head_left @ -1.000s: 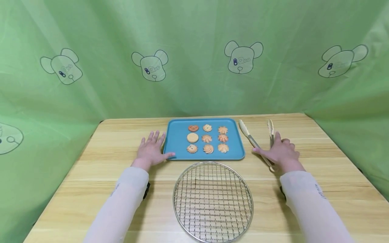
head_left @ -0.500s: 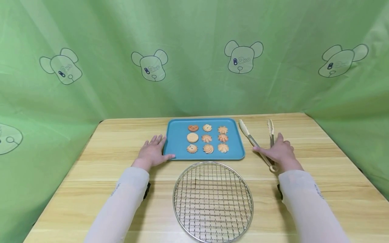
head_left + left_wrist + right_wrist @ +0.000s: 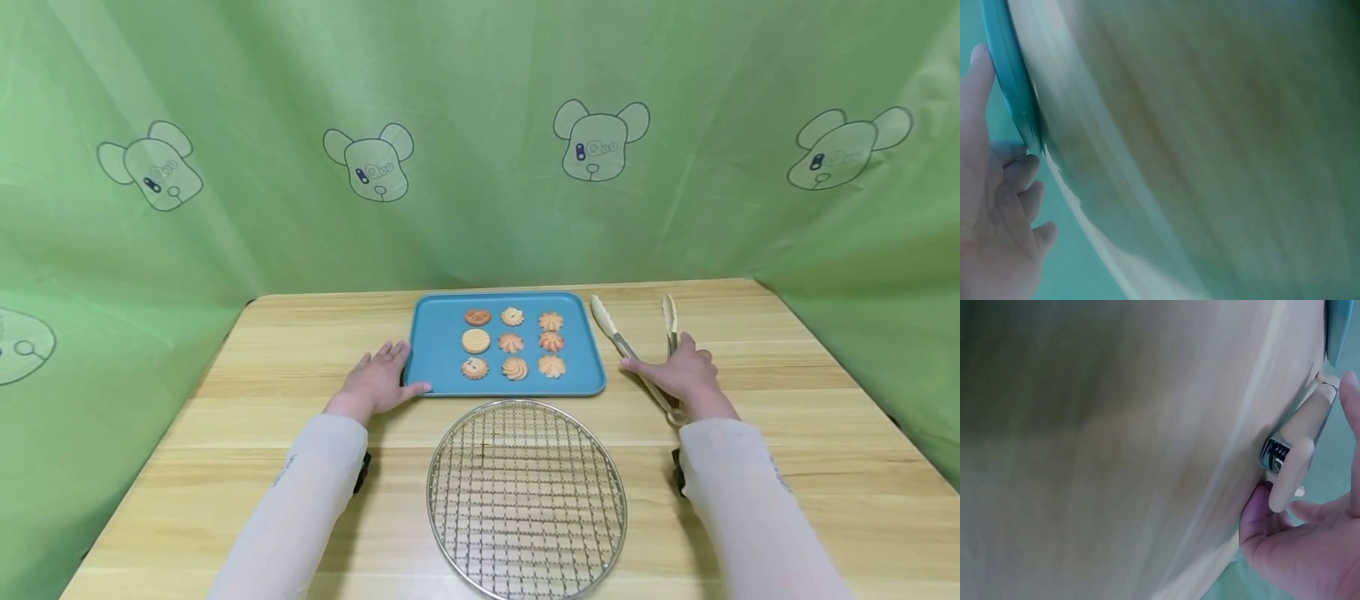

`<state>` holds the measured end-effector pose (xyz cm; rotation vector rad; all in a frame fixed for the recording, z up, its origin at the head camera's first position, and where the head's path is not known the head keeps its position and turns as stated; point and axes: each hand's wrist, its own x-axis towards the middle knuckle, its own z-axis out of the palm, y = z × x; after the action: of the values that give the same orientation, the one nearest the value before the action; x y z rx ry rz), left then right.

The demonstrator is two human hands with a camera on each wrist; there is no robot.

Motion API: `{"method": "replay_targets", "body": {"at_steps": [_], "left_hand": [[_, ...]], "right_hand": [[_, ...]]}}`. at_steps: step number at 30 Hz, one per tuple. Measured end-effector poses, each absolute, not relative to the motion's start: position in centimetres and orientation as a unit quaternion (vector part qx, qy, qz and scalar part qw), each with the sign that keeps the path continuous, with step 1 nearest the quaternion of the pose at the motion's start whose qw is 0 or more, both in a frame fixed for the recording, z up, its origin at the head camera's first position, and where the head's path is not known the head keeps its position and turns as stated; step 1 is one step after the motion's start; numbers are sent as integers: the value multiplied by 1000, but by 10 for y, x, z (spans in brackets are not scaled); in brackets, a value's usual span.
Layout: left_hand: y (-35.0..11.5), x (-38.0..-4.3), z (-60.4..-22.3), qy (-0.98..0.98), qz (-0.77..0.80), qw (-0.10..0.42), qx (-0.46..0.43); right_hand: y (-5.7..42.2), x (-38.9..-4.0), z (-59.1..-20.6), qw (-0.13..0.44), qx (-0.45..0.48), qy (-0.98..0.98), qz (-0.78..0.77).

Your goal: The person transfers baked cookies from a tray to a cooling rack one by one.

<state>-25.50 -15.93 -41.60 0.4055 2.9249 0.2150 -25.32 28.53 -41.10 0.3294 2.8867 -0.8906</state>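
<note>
A blue tray (image 3: 442,367) carries several cookies (image 3: 514,342) in three rows. My left hand (image 3: 372,385) holds its front left corner, thumb over the front rim and fingers bent against the left side; in the left wrist view the thumb lies across the tray's edge (image 3: 1013,75). Right of the tray, tongs (image 3: 624,346) lie spread apart, tips pointing away. My right hand (image 3: 684,379) is over their handle end, the thumb reaching across the left arm. In the right wrist view, fingers (image 3: 1257,512) curl round the near arm of the tongs (image 3: 1297,462).
A round wire cooling rack (image 3: 527,500) lies in front of the tray, between my forearms. Everything rests on a wooden table (image 3: 255,467). Green curtain (image 3: 480,225) with printed bear heads hangs close behind the table and along both sides.
The spread fingers of my left hand have drawn in against the tray's side. My right hand has shifted left over the tongs and its fingers have closed in a little. The tray has stayed put.
</note>
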Motion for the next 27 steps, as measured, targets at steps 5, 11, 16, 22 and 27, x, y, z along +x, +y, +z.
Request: {"method": "replay_targets", "body": {"at_steps": [5,11,16,22,27], "left_hand": [[-159,-254,-415,983,74,94,139],[-159,-254,-415,982,76,95,143],[-159,-255,-416,982,76,96,144],[-160,-254,-416,982,77,96,145],[-160,-254,-416,982,77,97,145]], "right_hand": [[286,-255,-415,44,110,949,-294],[287,-255,-413,49,110,949,-291],[286,-252,-410,58,111,944,-305],[287,-250,-409,56,102,945,-305],[287,-250,-408,45,93,947,-303]]}}
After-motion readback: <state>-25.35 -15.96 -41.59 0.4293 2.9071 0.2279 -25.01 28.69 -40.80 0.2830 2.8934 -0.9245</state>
